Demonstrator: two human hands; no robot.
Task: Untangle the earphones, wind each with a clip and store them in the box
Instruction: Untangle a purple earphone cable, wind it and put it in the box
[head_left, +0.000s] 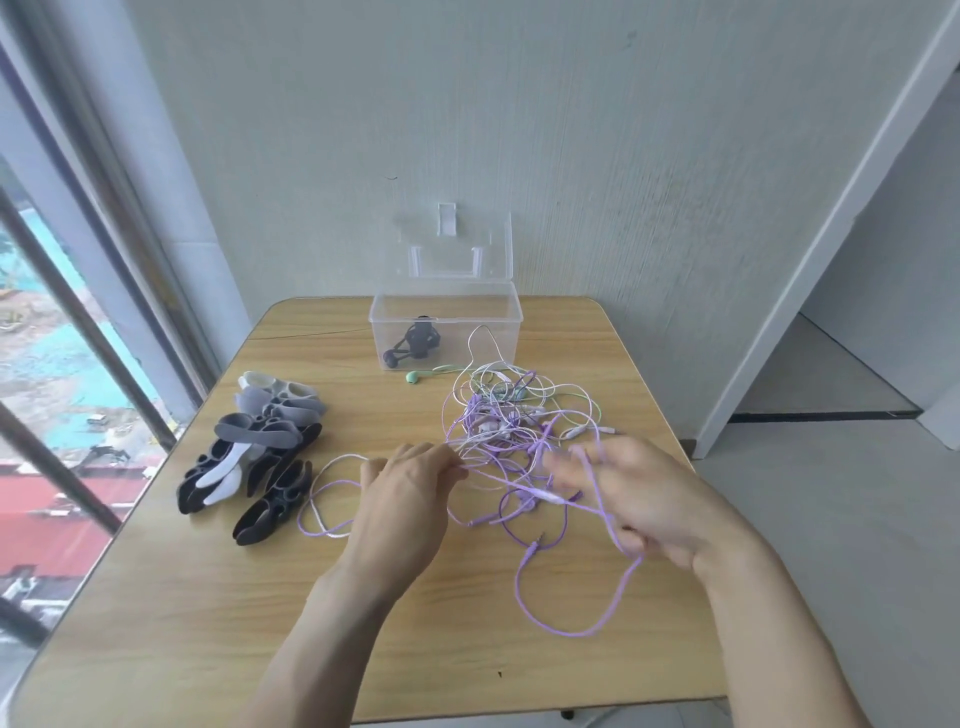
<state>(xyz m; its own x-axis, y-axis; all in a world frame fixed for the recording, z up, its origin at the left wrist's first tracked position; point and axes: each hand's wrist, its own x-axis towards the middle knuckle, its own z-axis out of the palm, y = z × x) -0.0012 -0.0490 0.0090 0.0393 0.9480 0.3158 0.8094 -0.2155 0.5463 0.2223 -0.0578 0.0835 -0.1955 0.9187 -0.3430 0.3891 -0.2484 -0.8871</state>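
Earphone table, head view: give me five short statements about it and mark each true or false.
1. The clear box stands open. True.
2. The box is empty. False: a black wound earphone lies inside.
3. The clips are piled left of the tangle. True.
4. The left hand rests idle on the table. False: it pinches purple cable.
5. A green earbud lies in front of the box. True.

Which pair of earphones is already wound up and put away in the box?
The black earphones, wound on a dark clip inside the clear plastic box. The purple, white and mint-green ones lie in the tangle of cables on the wooden table.
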